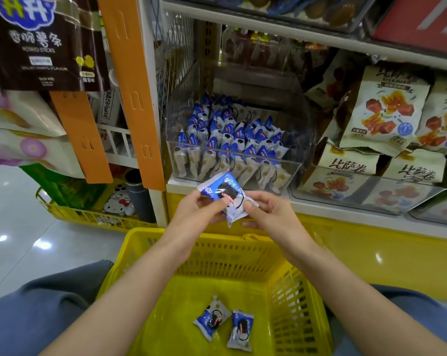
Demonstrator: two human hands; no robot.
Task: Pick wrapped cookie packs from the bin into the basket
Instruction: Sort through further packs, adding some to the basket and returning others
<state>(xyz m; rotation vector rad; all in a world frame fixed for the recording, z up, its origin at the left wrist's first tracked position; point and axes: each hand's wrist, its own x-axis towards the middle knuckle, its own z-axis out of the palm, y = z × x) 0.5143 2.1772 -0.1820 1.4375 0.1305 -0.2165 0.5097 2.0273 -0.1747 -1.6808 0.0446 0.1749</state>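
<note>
Wrapped cookie pack [223, 195], blue and white with a dark sandwich cookie printed on it, is held in the air between both hands, just in front of the shelf edge [320, 206] and above the far rim of the yellow basket [140, 253]. The left hand [199, 211] pinches its nine o'clock edge between thumb and fingers, and the right hand [266, 209] pinches the crimped end at about four o'clock, so the printed face tilts up toward the camera. That two-handed grip looks more like a way to turn or check the pack than a need to carry it. At twelve o'clock from the hands stands the clear plastic bin [304, 129], where many matching packs stand on edge in tight rows, which leaves their top crimps easy to pluck. At six o'clock the basket sits between the person's knees, right under the hands, so a released pack should fall straight in. Two cookie packs already lie on its floor, one [212, 321] just beside the other [240, 330]. Pizza-roll snack bags [381, 111] fill the next bin at two o'clock, apart from the task. The current step appears to be the carry from bin to basket, with the drop not yet made.
</note>
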